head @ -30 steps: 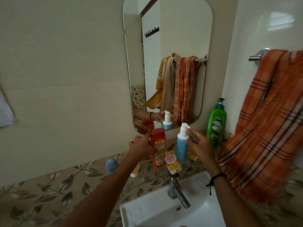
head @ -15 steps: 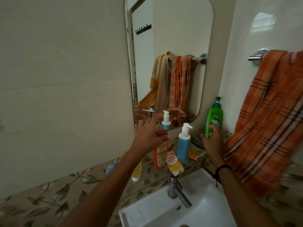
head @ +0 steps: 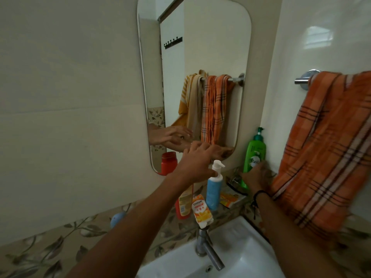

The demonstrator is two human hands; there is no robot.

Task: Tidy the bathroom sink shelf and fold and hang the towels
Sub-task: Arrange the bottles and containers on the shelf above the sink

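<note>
On the shelf under the mirror stand a red bottle (head: 183, 205), a blue pump bottle (head: 213, 189), an upside-down orange tube (head: 201, 212) and, at the right, a green pump bottle (head: 255, 155). My left hand (head: 197, 161) hovers above the red bottle with its fingers stretched out toward the mirror, holding nothing. My right hand (head: 255, 177) grips the lower part of the green bottle. An orange checked towel (head: 329, 149) hangs over the rail (head: 303, 80) at the right.
A flat orange sachet (head: 228, 197) lies behind the blue bottle. A tap (head: 208, 251) rises over the white sink (head: 247, 249). A bluish round object (head: 116, 218) sits on the leaf-patterned tiles at the left. The mirror (head: 200, 47) reflects more towels.
My left hand let go of the red bottle and rose above it. My right hand left the blue pump bottle, moved right and took hold of the green bottle.
</note>
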